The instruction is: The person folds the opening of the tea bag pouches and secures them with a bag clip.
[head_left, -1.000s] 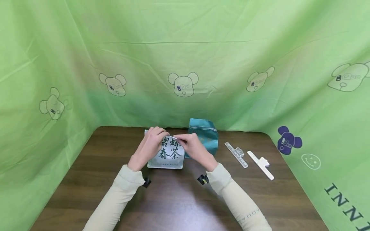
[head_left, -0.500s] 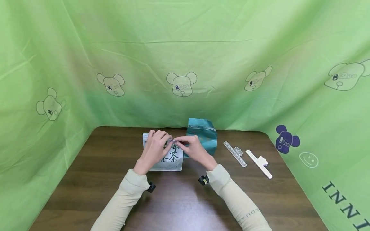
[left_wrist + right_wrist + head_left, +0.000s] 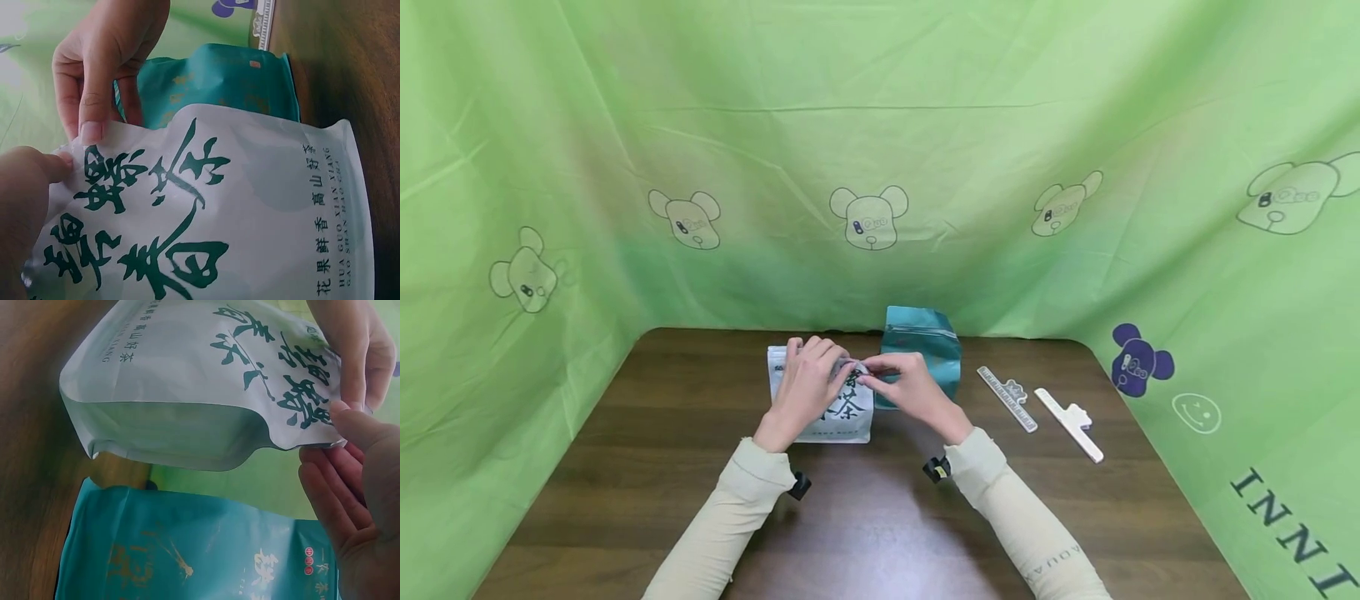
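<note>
A white tea bag [image 3: 842, 429] with large green characters stands on the table, upper part in both hands. My left hand [image 3: 805, 379] lies across its upper left front and holds the top edge, hiding some characters. With thumb and fingers, my right hand [image 3: 917, 387] pinches the top right corner, close to the left fingertips. In the left wrist view, the white bag [image 3: 269, 187] fills the front, with the right thumb pressed on its corner. The white bag's gusseted side [image 3: 175, 428] shows in the right wrist view.
A teal tea bag [image 3: 925, 337] stands just behind and right of the white one. Two long clips lie to the right: a ruler-marked clip [image 3: 1009, 402] and a plain white clip [image 3: 1070, 427]. Green cloth [image 3: 760, 275] hangs behind the table [image 3: 857, 517].
My left hand has slid right and slightly down over the white bag, uncovering its top left corner and covering more characters. The right hand keeps its pinch near the top right corner.
</note>
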Available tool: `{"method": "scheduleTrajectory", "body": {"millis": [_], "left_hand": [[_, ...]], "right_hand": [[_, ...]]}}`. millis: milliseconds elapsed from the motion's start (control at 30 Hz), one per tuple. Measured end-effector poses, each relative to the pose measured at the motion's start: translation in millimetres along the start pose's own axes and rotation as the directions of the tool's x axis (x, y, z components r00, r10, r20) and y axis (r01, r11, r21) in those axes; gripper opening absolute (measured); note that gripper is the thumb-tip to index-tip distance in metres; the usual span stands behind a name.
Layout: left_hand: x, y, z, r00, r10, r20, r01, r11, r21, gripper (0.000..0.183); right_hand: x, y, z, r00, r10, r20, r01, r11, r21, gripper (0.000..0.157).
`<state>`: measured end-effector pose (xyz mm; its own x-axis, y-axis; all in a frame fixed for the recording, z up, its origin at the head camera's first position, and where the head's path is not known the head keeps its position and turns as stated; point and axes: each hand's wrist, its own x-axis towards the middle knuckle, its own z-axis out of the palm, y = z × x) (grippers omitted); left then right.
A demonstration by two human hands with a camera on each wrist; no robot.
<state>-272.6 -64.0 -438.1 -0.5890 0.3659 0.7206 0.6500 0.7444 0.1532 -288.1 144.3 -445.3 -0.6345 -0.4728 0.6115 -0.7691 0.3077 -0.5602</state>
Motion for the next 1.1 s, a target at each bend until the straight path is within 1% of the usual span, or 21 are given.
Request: {"method": "scheduleTrajectory", "body": {"millis": [167,367,500,767,867,967,1100], "left_hand": [[-0.5,2.8,2.6,1.000,-0.023,-0.019,0.024,1.000,0.008,0.011],[-1.2,4.2,4.4,0.999,-0.028,-0.038,0.028,0.999,0.020,0.011],[-0.5,4.1,3.9,0.999,-0.025,-0.033,0.025,1.000,0.017,0.011],[0.1,3.0,2.5,1.000,-0.026,-0.016,0.026,1.000,0.000,0.011],[0.1,3.0,2.6,1.000,-0.021,-0.023,0.021,1.000,-0.004,0.011],[-0.5,3.3,3.0,0.999,-0.018,-0.029,0.017,1.000,-0.002,0.010],[-1.2,3.8,3.4,0.999,-0.012,-0.039,0.013,1.000,0.003,0.010]], "right_hand": [[-0.8,-0.9,2.7,1.000,-0.002,-0.025,0.001,1.000,-0.028,0.019],[1.1,-3.0,5.6,0.997,-0.003,-0.078,-0.002,0.997,-0.073,0.012],[1.7,-2.9,4.5,0.997,0.014,-0.070,-0.018,0.998,-0.061,0.010],[2.0,-0.1,1.4,0.999,0.020,-0.042,-0.022,0.999,-0.043,0.011],[2.2,-0.2,0.8,0.998,0.041,-0.043,-0.042,0.999,-0.031,0.011],[1.8,0.1,1.3,0.996,0.078,-0.042,-0.079,0.997,-0.019,0.011],[2.3,-1.4,3.0,0.993,0.116,-0.027,-0.116,0.993,-0.021,0.012]]}}
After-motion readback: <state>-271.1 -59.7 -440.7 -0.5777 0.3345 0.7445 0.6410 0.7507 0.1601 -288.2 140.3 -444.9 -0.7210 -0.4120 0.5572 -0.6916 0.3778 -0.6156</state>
